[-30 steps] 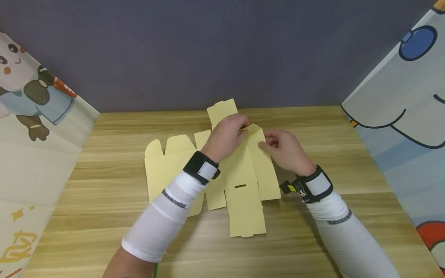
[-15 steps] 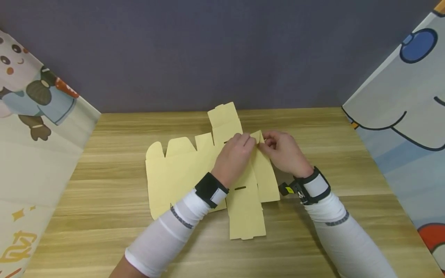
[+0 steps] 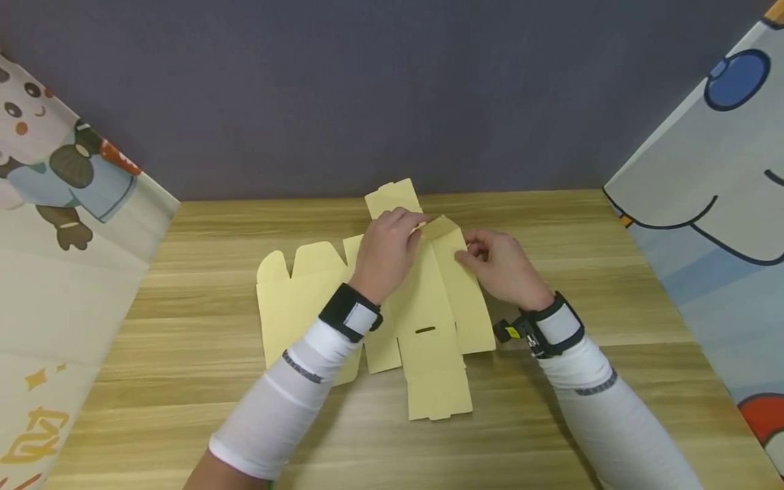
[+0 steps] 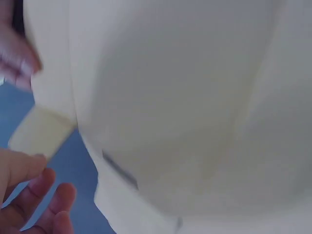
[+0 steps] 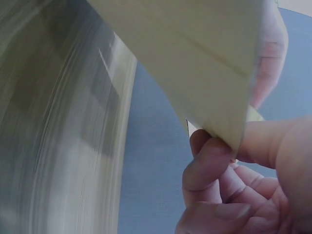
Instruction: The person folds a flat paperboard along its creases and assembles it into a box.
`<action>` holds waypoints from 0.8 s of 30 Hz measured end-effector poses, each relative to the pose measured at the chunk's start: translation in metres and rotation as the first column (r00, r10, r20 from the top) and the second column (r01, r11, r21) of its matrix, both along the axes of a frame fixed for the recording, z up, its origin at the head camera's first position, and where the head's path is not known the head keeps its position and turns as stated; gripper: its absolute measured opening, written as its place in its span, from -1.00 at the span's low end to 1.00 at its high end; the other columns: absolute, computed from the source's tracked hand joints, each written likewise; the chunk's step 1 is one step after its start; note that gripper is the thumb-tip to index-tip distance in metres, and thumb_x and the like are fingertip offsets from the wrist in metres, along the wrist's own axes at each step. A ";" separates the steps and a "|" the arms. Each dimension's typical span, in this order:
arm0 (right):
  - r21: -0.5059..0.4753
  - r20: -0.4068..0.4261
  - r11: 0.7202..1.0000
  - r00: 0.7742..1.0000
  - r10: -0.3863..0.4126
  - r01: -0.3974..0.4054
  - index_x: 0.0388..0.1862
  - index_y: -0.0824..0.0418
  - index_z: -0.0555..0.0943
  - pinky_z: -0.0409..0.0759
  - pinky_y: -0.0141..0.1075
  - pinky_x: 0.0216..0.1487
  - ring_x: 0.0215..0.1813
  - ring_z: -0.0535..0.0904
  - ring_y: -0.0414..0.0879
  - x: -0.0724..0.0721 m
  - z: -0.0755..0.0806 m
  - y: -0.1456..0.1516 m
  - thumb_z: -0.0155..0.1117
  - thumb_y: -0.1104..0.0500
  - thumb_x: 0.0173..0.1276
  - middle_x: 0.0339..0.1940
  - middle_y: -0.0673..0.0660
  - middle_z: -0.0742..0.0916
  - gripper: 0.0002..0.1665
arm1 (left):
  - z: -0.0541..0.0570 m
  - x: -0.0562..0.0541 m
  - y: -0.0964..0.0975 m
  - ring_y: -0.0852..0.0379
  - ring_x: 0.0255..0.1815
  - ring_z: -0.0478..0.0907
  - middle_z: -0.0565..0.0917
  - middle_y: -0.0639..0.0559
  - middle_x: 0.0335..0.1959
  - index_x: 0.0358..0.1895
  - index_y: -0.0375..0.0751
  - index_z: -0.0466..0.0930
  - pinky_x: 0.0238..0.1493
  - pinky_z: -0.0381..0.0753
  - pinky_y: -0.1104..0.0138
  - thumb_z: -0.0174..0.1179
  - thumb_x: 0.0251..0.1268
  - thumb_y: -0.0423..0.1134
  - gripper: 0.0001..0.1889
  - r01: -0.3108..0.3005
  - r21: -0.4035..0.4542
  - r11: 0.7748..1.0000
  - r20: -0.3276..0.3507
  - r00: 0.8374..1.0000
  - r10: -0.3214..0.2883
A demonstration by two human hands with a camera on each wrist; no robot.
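Observation:
A pale yellow flat cardboard box blank [image 3: 422, 292] lies on the table, with its right-hand panel lifted at a slant. At the far end of that panel, my left hand [image 3: 387, 255] pinches a small end flap [image 4: 41, 131] between thumb and fingers, as the left wrist view shows. My right hand [image 3: 505, 269] pinches the panel's right edge. In the right wrist view, the thumb and curled index finger of the right hand [image 5: 219, 180] grip the panel's corner [image 5: 214, 97]. My left forearm hides part of the blank's left half.
The wooden table [image 3: 551, 422] carries the blank. A dark grey partition [image 3: 392, 95] rises behind it. Printed cartoon panels stand at the left [image 3: 73, 272] and right [image 3: 704, 224]. A slit [image 3: 425, 330] is cut in the blank's middle.
Half a second ago my left hand was over the blank, with the end flap folded inward. It has since moved away and left, and the flap is bent outward again. My right hand has barely moved.

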State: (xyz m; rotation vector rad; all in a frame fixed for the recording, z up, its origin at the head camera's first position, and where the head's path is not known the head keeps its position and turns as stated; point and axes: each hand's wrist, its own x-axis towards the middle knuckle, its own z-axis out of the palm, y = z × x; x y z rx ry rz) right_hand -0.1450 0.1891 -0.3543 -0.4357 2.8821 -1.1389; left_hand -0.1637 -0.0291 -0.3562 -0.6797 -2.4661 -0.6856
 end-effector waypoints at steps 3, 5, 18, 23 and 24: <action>0.017 0.004 1.000 1.000 0.000 0.000 0.12 0.30 0.56 0.56 -0.22 -0.26 -0.32 0.61 -0.07 -0.003 -0.002 0.005 0.20 0.01 0.42 -0.32 0.11 0.70 -0.55 | 0.003 -0.008 -0.017 0.06 -0.17 0.59 0.68 0.00 -0.14 0.05 -0.10 0.64 -0.16 0.58 0.27 0.25 0.27 -0.33 -0.72 -0.013 -0.003 1.000 0.074 0.997 0.013; 0.027 0.009 1.000 1.000 -0.001 0.001 0.14 0.31 0.54 0.56 -0.19 -0.21 -0.28 0.61 -0.05 -0.005 -0.003 0.009 0.19 -0.01 0.42 -0.29 0.13 0.69 -0.52 | 0.004 -0.014 -0.030 0.04 -0.13 0.59 0.66 -0.05 -0.10 0.09 -0.13 0.61 -0.10 0.58 0.24 0.26 0.27 -0.30 -0.68 -0.029 -0.031 0.999 0.145 0.989 0.033; 0.024 0.017 1.000 1.000 -0.005 0.005 0.13 0.28 0.55 0.58 -0.10 -0.10 -0.20 0.64 0.00 -0.014 -0.006 0.027 0.16 -0.06 0.44 -0.25 0.15 0.70 -0.51 | -0.002 -0.038 -0.084 -0.17 0.46 0.21 0.38 -0.10 0.41 0.40 -0.13 0.31 0.42 -0.02 -0.26 -0.03 0.48 0.01 -0.47 0.072 -0.332 0.940 0.607 0.780 0.154; 0.014 0.013 1.000 1.000 -0.001 0.001 0.08 0.25 0.58 0.53 -0.20 -0.24 -0.33 0.57 -0.05 -0.016 -0.009 0.025 0.17 -0.05 0.43 -0.30 0.12 0.69 -0.55 | -0.006 -0.039 -0.084 -0.15 0.41 0.28 0.42 -0.09 0.37 0.35 -0.13 0.37 0.41 -0.01 -0.26 0.00 0.47 -0.03 -0.52 0.052 -0.320 0.946 0.615 0.771 0.166; 0.013 0.014 1.000 1.000 -0.001 0.000 0.08 0.25 0.58 0.52 -0.21 -0.25 -0.35 0.56 -0.05 -0.016 -0.009 0.025 0.17 -0.05 0.43 -0.31 0.12 0.69 -0.56 | -0.007 -0.038 -0.084 -0.14 0.39 0.32 0.45 -0.08 0.35 0.33 -0.13 0.39 0.41 0.02 -0.24 0.02 0.47 -0.04 -0.54 0.042 -0.311 0.949 0.609 0.776 0.165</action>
